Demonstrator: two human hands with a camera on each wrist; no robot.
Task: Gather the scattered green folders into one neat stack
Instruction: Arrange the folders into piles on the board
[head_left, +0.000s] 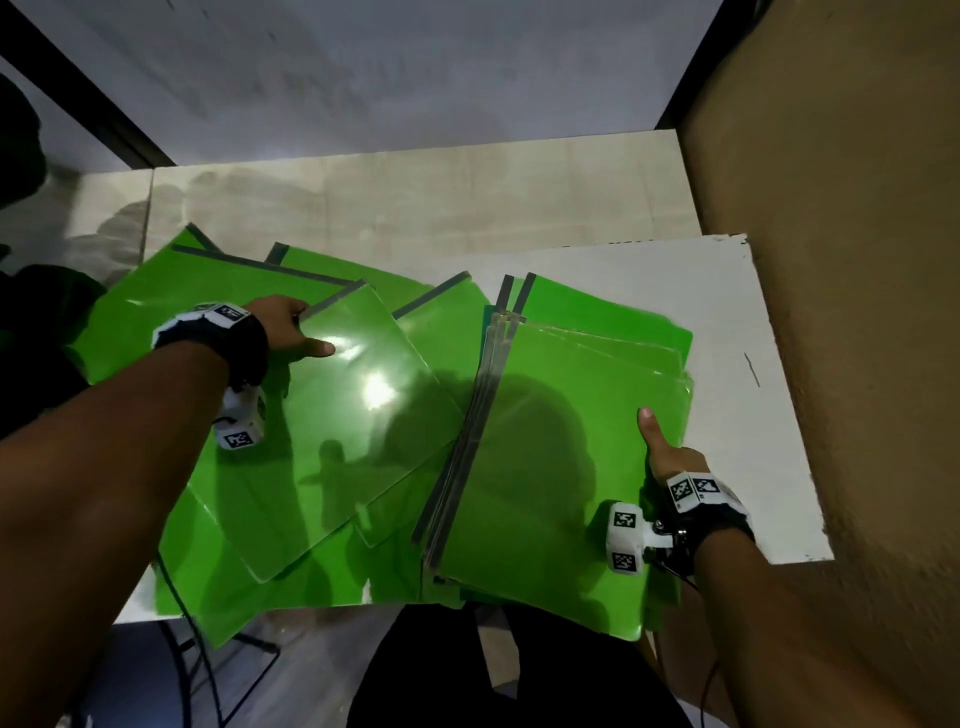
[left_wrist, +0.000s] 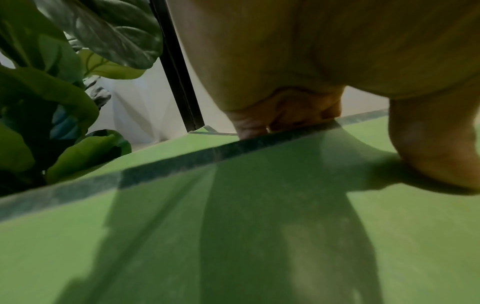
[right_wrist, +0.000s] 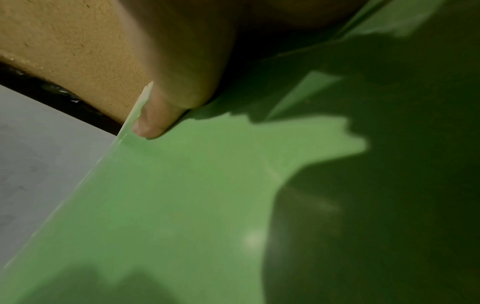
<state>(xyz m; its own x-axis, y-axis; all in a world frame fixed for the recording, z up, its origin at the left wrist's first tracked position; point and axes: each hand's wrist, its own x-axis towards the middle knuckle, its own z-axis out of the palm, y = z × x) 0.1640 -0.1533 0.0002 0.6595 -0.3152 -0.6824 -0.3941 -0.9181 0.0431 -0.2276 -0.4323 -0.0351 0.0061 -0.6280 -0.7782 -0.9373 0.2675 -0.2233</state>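
A loose green folder (head_left: 332, 415), lying atop the scattered ones on the left of the table (head_left: 675, 291), is pinched at its grey spine by the left hand (head_left: 285, 332), while the gathered stack (head_left: 561, 467) on the right is gripped at its edge by the right hand (head_left: 670, 457), thumb on top

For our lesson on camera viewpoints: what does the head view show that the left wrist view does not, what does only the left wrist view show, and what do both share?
Only the head view shows the right hand gripping the partly squared pile of glossy green plastic folders, the white board and the brown wall.

Only the left wrist view shows the large dark green plant leaves.

Both show the left hand gripping the grey-spined green folder.
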